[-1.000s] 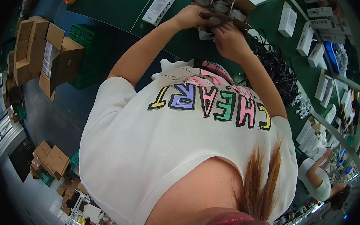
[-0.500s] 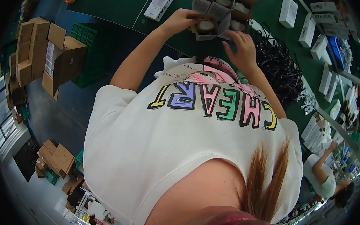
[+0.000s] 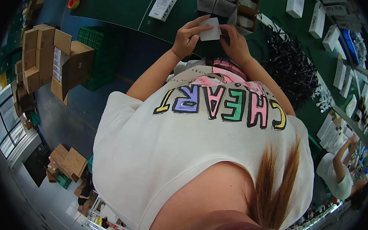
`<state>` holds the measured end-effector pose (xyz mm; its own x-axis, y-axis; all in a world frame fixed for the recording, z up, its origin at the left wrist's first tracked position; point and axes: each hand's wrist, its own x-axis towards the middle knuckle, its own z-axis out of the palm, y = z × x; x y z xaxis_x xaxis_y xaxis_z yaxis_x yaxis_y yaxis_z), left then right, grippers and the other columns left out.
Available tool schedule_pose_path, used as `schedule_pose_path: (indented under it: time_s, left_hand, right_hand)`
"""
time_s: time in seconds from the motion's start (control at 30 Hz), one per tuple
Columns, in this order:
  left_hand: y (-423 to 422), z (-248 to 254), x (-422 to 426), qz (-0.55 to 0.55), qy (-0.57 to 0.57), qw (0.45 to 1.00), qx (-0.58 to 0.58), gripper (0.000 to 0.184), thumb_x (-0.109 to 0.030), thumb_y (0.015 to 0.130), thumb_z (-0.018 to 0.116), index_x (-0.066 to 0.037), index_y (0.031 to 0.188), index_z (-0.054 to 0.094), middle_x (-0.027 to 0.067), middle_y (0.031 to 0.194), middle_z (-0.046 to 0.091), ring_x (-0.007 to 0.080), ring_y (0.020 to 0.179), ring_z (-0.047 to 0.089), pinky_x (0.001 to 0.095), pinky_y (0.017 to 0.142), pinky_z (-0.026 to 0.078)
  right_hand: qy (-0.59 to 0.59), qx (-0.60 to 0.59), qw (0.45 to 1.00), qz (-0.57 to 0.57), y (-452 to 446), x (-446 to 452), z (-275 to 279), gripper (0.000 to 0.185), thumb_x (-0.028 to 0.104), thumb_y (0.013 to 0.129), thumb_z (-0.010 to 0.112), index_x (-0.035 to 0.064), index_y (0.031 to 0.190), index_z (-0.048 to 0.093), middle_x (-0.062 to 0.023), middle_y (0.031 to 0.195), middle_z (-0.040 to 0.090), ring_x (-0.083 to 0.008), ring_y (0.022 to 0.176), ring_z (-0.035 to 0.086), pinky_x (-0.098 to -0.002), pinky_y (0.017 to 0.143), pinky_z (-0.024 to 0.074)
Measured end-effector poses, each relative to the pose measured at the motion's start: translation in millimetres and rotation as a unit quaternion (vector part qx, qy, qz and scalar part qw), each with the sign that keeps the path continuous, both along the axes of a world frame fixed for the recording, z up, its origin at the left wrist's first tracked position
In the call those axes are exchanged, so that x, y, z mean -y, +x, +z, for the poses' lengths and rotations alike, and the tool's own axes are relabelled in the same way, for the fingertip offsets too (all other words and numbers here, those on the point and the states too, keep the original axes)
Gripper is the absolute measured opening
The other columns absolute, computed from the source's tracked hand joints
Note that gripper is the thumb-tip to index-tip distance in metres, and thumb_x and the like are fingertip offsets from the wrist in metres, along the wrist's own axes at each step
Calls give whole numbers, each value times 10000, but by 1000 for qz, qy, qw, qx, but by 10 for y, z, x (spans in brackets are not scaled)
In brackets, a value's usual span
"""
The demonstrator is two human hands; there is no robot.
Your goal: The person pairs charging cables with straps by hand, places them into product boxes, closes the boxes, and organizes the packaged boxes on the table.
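Observation:
A small white box (image 3: 211, 30) with a plain squarish face sits between my two hands at the table's near edge. My left hand (image 3: 187, 38) grips its left side, the fingers stretched over the face. At the right edge, my right hand (image 3: 235, 45) is closed on the box with bent index finger and thumb. Just beyond stand open boxes (image 3: 225, 7) holding pale rounded items in wrapping. Another open box (image 3: 245, 21) with a similar item is right behind my right hand. What the white box holds is hidden.
A long white carton (image 3: 165, 3) lies on the green table (image 3: 119, 5), with an orange tape dispenser (image 3: 76, 0) at the far left. Black shredded strips (image 3: 290, 69) are heaped on the right. Brown cartons (image 3: 71, 61) and a green crate (image 3: 91, 40) stand left. A co-worker (image 3: 335, 175) is at right.
The open box with a rounded item that my left hand held is no longer seen there; a closed white face now shows between my hands. My right hand has moved from open to gripping.

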<state>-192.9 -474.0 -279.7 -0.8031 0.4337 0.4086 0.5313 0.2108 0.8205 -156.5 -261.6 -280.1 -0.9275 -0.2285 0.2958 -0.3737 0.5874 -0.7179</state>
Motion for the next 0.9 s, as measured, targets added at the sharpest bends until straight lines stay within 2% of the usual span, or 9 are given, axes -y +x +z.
schedule_pose_path:
  time_s: [0.07,0.2,0.23,0.4,0.57,0.7,0.73,0.87,0.9]
  left_hand:
    - [-7,53,-9,-17,20,999,21,405,-95,813,676,-79,1214,624,99,1353,544,186,902,612,245,739,500]
    - [14,164,-59,63,-212,968,-121,438,-119,836,678,-75,1263,593,98,1395,512,246,1042,613,281,804,528]
    - [28,144,-58,62,-212,968,-119,438,-119,836,678,-75,1263,593,98,1395,512,246,1042,613,281,804,528]
    - [9,44,-68,89,-218,952,-196,487,-196,834,686,-77,1290,563,134,1410,479,220,864,621,263,715,511]
    - [129,138,-161,115,-388,884,-234,588,-244,812,729,-68,1331,515,164,1429,445,232,832,613,276,700,509]
    - [228,10,-177,190,-101,977,5,688,-271,811,739,-68,1393,434,173,1411,455,240,816,595,279,689,498]
    - [198,-20,-189,178,-98,979,2,688,-271,811,739,-68,1393,434,173,1411,455,240,816,595,279,689,498]
    - [16,-171,96,45,-82,964,249,810,-320,808,739,-64,1457,328,177,1416,440,258,844,601,295,709,494]
    - [-24,-211,133,41,-82,964,248,810,-320,808,739,-64,1457,328,177,1416,440,258,844,601,295,709,494]
  right_hand:
    - [-8,13,1000,1,-17,5,-1,521,-12,753,683,86,1232,503,-88,1062,623,-233,803,647,-324,695,508]
    - [-13,10,1000,-16,-51,46,30,515,-14,754,679,87,1227,504,-87,1035,633,-230,829,654,-322,698,510]
    - [-13,12,1000,-17,-33,55,23,515,-14,754,679,87,1227,504,-87,1035,633,-230,829,654,-322,698,510]
    - [-16,5,1000,-25,-43,79,-2,513,-6,759,684,89,1230,504,-82,1029,631,-233,811,647,-324,690,508]
    - [-23,-3,999,-41,18,75,-26,499,-6,769,678,90,1228,509,-82,1015,625,-231,790,633,-320,670,503]
    - [82,-111,990,33,77,8,-239,455,-21,780,657,84,1202,527,-82,1003,615,-228,774,617,-312,652,495]
    - [87,-112,990,21,100,-47,-190,455,-21,780,657,84,1202,527,-82,1003,615,-228,774,617,-312,652,495]
    - [13,-71,997,-11,260,-202,43,421,-34,783,637,73,1179,543,-85,1036,599,-236,755,606,-298,648,489]
    - [19,-57,997,-53,301,-351,-64,414,-36,776,638,70,1166,546,-85,1059,590,-240,753,600,-293,659,487]
